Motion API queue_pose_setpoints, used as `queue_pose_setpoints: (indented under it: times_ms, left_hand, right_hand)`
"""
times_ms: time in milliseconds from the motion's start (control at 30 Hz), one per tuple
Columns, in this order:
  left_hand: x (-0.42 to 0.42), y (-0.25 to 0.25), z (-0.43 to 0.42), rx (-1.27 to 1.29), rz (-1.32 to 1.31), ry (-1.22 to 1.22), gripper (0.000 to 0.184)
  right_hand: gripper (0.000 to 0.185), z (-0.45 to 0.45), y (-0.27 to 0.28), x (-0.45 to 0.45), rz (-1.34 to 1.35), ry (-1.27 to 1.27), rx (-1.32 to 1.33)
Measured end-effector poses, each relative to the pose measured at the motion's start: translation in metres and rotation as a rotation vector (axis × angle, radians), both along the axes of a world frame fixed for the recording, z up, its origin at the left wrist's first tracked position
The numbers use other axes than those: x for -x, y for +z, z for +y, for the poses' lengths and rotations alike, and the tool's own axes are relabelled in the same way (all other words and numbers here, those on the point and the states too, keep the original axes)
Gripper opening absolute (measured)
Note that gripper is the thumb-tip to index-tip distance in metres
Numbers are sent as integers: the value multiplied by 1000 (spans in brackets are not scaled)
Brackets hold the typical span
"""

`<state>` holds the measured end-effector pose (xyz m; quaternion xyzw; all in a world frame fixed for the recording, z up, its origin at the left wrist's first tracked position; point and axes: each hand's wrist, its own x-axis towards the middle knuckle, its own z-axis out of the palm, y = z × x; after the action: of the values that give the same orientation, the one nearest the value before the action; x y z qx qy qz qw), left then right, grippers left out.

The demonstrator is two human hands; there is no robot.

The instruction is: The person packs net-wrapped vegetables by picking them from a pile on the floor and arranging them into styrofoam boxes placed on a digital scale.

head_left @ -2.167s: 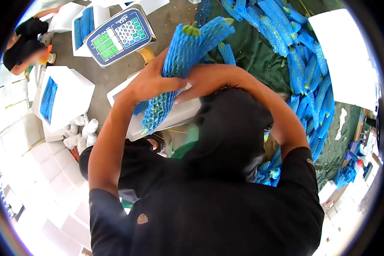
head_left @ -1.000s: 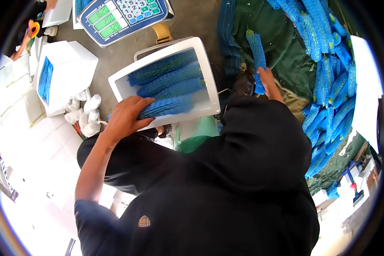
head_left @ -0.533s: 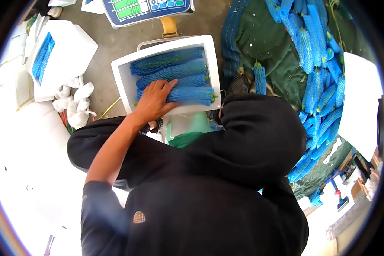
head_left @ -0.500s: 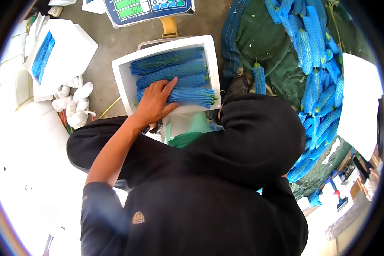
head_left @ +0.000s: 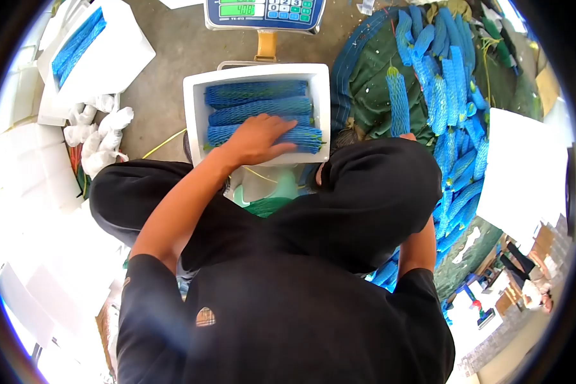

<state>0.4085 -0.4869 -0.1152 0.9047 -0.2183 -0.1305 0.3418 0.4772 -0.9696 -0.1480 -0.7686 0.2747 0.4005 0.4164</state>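
Observation:
My left hand [head_left: 260, 139] lies with its fingers apart on the blue-netted vegetables [head_left: 259, 110] inside a white foam box [head_left: 192, 115]. Several of them lie side by side across the box. Just beyond my right knee, a bit of my right hand [head_left: 408, 136] shows at the lower end of a single netted vegetable [head_left: 398, 105]; the knee hides most of that hand, so its grip cannot be made out. That vegetable points away from me over the green cloth.
A scale display [head_left: 262, 14] stands beyond the box. Many netted vegetables [head_left: 454, 96] are heaped on green cloth [head_left: 372, 96] at right, beside a white panel [head_left: 525, 173]. Another foam box [head_left: 118, 48] and white bags [head_left: 99, 137] are at left.
The view has shifted, showing more of the heap. My left hand still rests in the box, slightly further right over the vegetables. My right hand has come into view by the single vegetable.

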Motion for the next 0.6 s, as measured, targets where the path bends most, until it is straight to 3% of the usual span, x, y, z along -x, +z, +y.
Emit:
queue_pose_setpoints:
  times_ms: [200,600]
  left_hand:
    - [6,14,-9,-120,-107,29,41]
    - [16,-23,-19,-337,-78,124,41]
  right_hand:
    - [56,8,29,-29,-90,165,68]
    - [56,-13,94,-62,-347,516,161]
